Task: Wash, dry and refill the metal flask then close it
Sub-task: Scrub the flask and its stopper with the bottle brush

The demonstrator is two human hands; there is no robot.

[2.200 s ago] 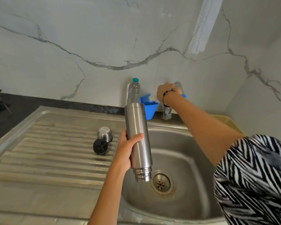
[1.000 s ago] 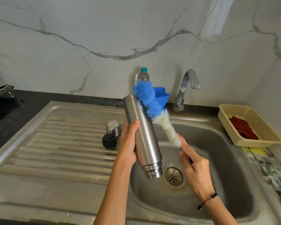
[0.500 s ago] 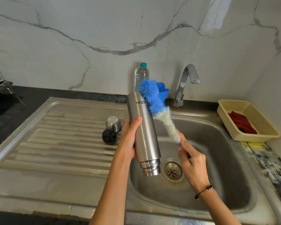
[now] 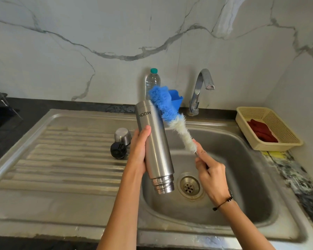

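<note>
Since two seconds ago the right hand (image 4: 209, 170) has left the tap (image 4: 200, 91) and now grips one brush (image 4: 170, 116) by its handle, bristles touching the flask's (image 4: 155, 147) upturned base. One flask hangs mouth-down over the sink (image 4: 251, 159), the left hand (image 4: 139, 148) wrapped around its body. Two caps, one steel (image 4: 122, 135) and one black (image 4: 118, 150), sit on the drainboard (image 4: 70, 159). One plastic bottle (image 4: 152, 81) stands behind on the counter (image 4: 34, 105), and one basket (image 4: 271, 130) at right.

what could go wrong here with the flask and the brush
The left hand holds the flask upside down over the sink, so a wet grip might let it slip. The right hand pinches the brush low on its handle, so it could wobble. The caps sit near the sink's edge.
</note>
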